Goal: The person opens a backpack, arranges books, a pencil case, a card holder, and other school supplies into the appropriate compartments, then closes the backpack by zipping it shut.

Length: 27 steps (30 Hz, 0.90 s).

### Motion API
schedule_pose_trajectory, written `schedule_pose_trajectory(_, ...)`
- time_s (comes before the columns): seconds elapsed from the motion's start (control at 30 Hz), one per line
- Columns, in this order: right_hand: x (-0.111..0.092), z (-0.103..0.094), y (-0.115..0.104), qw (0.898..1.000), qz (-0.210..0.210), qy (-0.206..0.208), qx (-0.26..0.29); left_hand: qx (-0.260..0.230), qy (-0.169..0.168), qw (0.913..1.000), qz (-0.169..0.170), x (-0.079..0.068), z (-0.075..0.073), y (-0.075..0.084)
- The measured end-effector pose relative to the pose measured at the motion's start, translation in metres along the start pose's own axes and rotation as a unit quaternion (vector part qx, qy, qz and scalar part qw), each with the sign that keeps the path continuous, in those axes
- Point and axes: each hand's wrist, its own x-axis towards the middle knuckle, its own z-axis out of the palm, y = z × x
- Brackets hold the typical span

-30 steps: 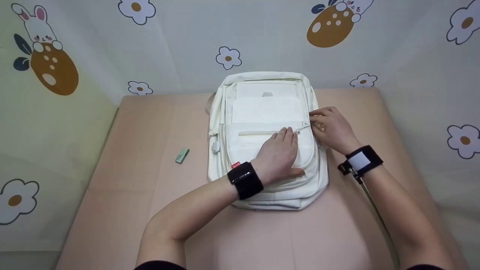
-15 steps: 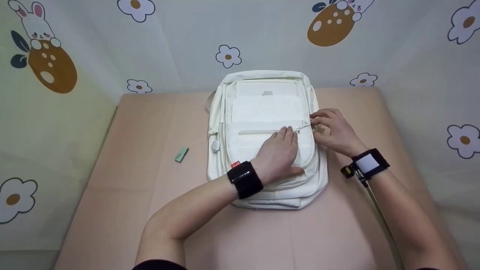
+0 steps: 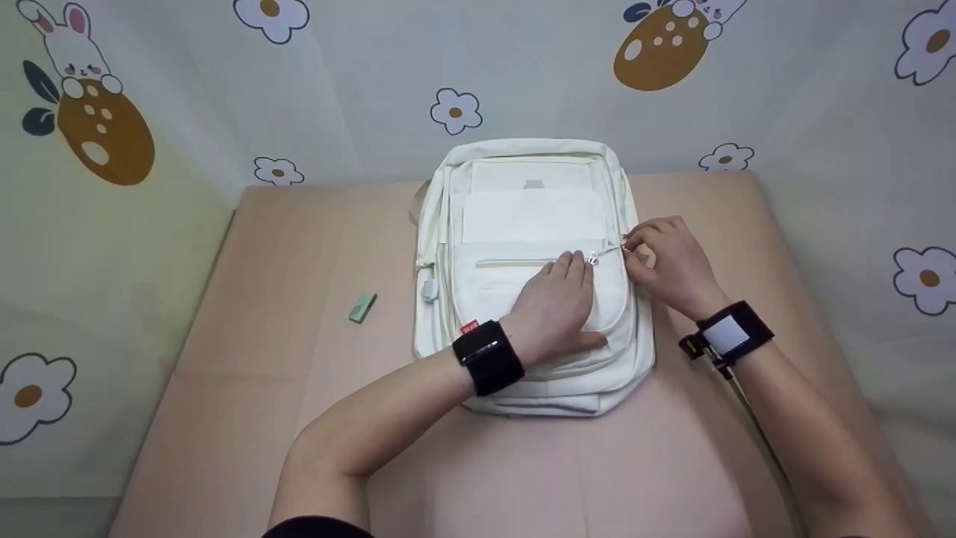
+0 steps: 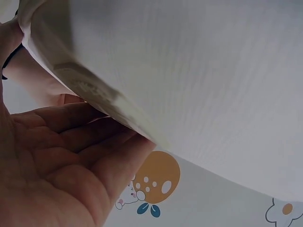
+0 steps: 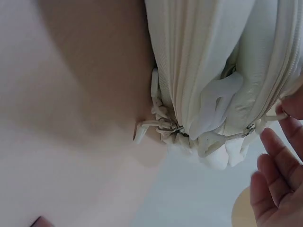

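A cream backpack (image 3: 534, 217) lies on the table, its front facing up. My left hand (image 3: 553, 306) rests with straight fingers on the front pocket, just below its short zipper (image 3: 515, 263). At the bag's right edge, my right hand (image 3: 676, 258) pinches a small zipper pull (image 5: 272, 117) between thumb and index finger; the other fingers are spread apart in the right wrist view. Other zipper pulls (image 5: 163, 124) and a pale strap loop (image 5: 218, 101) hang along that side. The left wrist view shows the left hand's palm (image 4: 61, 161) beside pale fabric.
A small green block (image 3: 363, 307) lies on the pinkish table (image 3: 246, 299), left of the bag. A cable (image 3: 762, 448) runs from the right wristband (image 3: 736, 331) along the forearm. Behind the table hangs a patterned curtain (image 3: 373, 82).
My right hand shifted slightly right and its fingers loosened, then thumb and index finger came together on the zipper pull. The left hand stayed in place on the bag.
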Motion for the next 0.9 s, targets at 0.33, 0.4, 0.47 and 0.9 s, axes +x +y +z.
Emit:
schedule_pose_trajectory(0.33, -0.008, -0.007, -0.002, 0.994, -0.071, 0.041, -0.078, -0.005, -0.004, 1.0, 0.001, 0.001, -0.001, 0.001)
schedule_pose_trajectory(0.4, -0.009, -0.01, -0.004, 0.991, -0.088, 0.043, -0.092, -0.006, -0.005, 1.0, 0.0, 0.001, -0.001, 0.001)
schedule_pose_trajectory(0.47, -0.011, -0.013, -0.006, 0.989, -0.103, 0.039, -0.103, -0.008, -0.006, 0.9999, 0.0, 0.001, 0.0, 0.001)
schedule_pose_trajectory(0.9, -0.037, -0.022, -0.023, 0.989, -0.12, -0.003, -0.088, 0.003, 0.004, 1.0, 0.005, -0.002, 0.002, 0.0)
